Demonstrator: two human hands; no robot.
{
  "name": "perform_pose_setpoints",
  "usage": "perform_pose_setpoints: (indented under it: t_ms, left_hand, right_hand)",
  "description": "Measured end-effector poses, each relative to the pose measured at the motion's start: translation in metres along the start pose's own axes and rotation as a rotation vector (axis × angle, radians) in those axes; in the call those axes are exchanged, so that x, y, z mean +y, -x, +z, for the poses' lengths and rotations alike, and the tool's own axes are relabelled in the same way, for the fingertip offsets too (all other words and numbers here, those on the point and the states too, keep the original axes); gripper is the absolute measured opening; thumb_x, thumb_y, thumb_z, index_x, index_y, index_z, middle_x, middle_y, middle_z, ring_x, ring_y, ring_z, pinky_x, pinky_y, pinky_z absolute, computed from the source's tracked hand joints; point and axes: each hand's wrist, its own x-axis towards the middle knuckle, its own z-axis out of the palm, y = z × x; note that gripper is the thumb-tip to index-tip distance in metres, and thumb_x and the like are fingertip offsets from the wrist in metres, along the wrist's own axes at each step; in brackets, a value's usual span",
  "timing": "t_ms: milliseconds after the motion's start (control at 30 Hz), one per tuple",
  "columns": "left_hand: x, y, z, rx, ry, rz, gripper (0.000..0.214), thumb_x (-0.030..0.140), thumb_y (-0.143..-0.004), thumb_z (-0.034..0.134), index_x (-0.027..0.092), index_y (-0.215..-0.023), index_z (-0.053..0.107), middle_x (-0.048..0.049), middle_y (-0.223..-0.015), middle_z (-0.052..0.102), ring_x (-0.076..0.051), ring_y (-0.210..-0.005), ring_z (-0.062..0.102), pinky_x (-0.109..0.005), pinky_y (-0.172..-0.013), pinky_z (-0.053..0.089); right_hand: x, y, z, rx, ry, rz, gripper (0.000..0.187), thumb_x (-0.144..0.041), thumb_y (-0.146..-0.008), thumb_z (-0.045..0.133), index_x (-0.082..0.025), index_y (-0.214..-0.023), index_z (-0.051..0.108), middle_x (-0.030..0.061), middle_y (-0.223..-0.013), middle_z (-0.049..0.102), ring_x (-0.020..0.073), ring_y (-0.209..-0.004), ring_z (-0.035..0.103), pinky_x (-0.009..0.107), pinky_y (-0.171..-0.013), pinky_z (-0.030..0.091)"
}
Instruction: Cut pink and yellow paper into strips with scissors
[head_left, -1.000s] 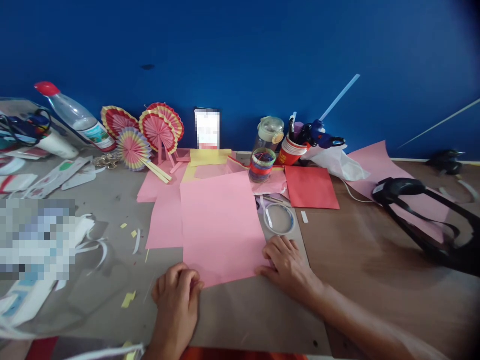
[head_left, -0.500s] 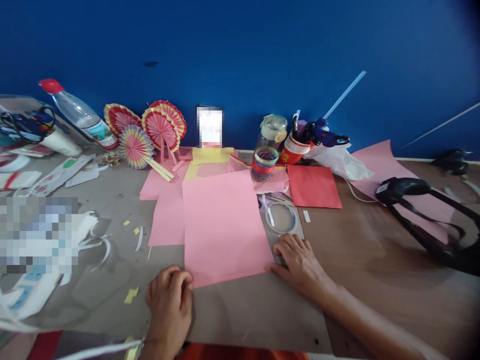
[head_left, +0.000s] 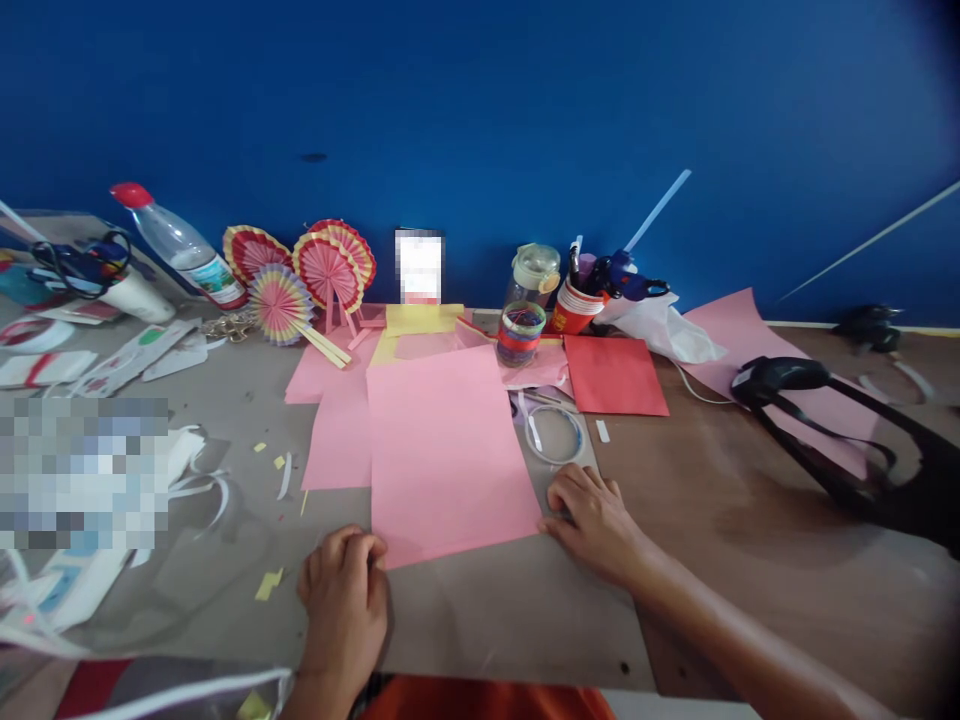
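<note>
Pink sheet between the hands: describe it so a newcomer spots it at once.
Below the blue wall is a gray work surface. On it, a large pink sheet has its near corners by the left hand and the right hand. Unlike the pink paper to its left, it comes down between the hands.

The grey and brown table (head_left: 517, 625) bears pink paper (head_left: 450, 460), a red sheet (head_left: 619, 375) and yellow scraps (head_left: 268, 584).
</note>
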Motion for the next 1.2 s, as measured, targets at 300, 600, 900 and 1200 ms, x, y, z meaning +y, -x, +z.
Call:
perform_pose_setpoints:
  t_ms: [300,600,900,1200]
  left_hand:
    - [0.002,0.000,0.002,0.057,0.018,-0.007,0.025,0.005,-0.079,0.044,0.022,-0.092,0.058,-0.0069,-0.101,0.058,-0.024,-0.098,0.054,-0.044,-0.090,0.037]
    - [0.001,0.000,0.009,0.137,0.042,-0.007,0.025,0.014,-0.083,0.045,0.021,-0.103,0.058,-0.0098,-0.104,0.057,-0.027,-0.107,0.051,-0.049,-0.094,0.036]
    - [0.019,0.018,-0.008,0.284,0.455,0.127,0.015,0.026,-0.082,0.057,0.024,-0.094,0.065,-0.0087,-0.097,0.061,-0.023,-0.095,0.058,-0.036,-0.086,0.046]
    - [0.068,0.015,-0.011,-0.062,1.712,-0.789,0.049,0.050,-0.055,0.083,0.020,-0.089,0.065,-0.0028,-0.081,0.069,-0.020,-0.071,0.067,-0.035,-0.068,0.058]
  right_hand:
    - [0.010,-0.002,-0.006,0.005,-0.118,0.046,0.013,-0.012,-0.073,0.055,-0.018,-0.064,0.048,-0.0006,-0.077,0.055,0.0150,-0.077,0.051,0.028,-0.071,0.034]
    - [-0.019,0.009,-0.009,0.001,-0.197,-0.264,0.014,-0.015,-0.081,0.058,-0.019,-0.094,0.062,0.0058,-0.095,0.060,0.0191,-0.088,0.052,0.031,-0.080,0.039]
    - [-0.045,-0.005,0.018,0.034,0.005,-0.445,0.014,-0.015,-0.087,0.051,-0.015,-0.076,0.060,0.0064,-0.086,0.061,0.0183,-0.082,0.049,0.031,-0.073,0.033]
    - [-0.097,-0.010,0.008,-0.018,-0.375,-0.405,0.006,-0.013,-0.073,0.061,-0.017,-0.069,0.060,0.0017,-0.073,0.062,0.0154,-0.074,0.054,0.026,-0.070,0.038]
